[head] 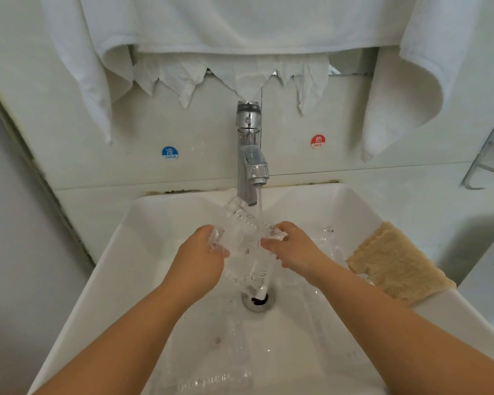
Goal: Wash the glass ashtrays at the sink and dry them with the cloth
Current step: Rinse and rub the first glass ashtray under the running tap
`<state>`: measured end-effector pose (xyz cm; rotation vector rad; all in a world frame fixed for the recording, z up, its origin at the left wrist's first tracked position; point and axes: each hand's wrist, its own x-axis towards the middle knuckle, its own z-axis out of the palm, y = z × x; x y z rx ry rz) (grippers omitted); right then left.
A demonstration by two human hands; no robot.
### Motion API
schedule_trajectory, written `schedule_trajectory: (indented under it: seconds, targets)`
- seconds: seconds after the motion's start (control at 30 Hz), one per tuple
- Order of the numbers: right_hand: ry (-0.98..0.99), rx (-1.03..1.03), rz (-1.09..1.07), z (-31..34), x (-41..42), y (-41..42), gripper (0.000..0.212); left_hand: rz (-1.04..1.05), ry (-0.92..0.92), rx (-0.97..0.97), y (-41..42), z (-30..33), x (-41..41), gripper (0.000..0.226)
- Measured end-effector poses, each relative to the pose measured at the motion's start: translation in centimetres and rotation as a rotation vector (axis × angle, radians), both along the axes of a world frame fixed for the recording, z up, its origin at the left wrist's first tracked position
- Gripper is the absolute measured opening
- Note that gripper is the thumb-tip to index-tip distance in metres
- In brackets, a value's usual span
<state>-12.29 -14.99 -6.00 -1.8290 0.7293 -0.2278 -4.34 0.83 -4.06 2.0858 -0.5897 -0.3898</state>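
While water ran from the tap [250, 155] at 12 o'clock, both hands gripped one ashtray [241, 226] under the stream, over the drain [258, 300]. The left hand [203, 258] clasped its 9 o'clock edge; the right hand [293, 249] pinched its 3 o'clock edge. More clear glass lay in the sink [143, 223], near 6 o'clock, blurred. A tan cloth [397, 263] draped the rim at 3 o'clock. White towels [240, 24] hung above, with cold and hot stickers on the wall.
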Motion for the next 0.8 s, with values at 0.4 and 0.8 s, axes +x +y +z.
schedule_trajectory:
  seconds: [0.4,0.8]
  targets:
    - [0.086,-0.064,0.115,0.8,-0.6,-1.7,0.023,0.014,0.374,-0.131,-0.2,0.0,0.9,0.028]
    - [0.237,0.077,0.363,0.9,-1.2,-1.7,0.024,0.11,0.367,-0.137,-0.2,-0.6,1.7,0.019]
